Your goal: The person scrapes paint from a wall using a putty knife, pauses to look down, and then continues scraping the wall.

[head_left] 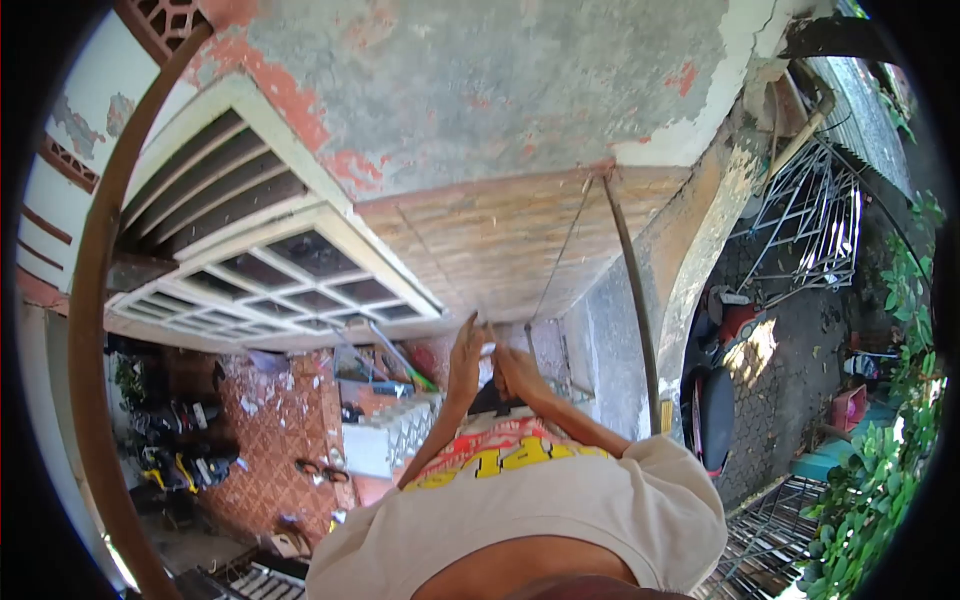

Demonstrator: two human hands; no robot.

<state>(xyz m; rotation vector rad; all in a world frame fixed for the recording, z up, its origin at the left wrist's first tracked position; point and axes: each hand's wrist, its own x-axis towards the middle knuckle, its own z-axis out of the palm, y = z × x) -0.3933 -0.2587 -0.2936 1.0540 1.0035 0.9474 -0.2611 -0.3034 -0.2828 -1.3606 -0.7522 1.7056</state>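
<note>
My left hand and my right hand are held close together in front of my chest, at the centre of the head view. Their palms face each other and the fingers point up towards the wall. A small whitish thing shows between them; I cannot tell what it is. Behind the fingertips is the lower wall, tan and streaked. Above it runs a grey band of wall with peeling red and white paint.
A white window frame is at the left, beside a curved brown pole. Another thin pole slants at the right. Below lie a littered tiled floor and sandals. A motorbike seat and metal racks stand right.
</note>
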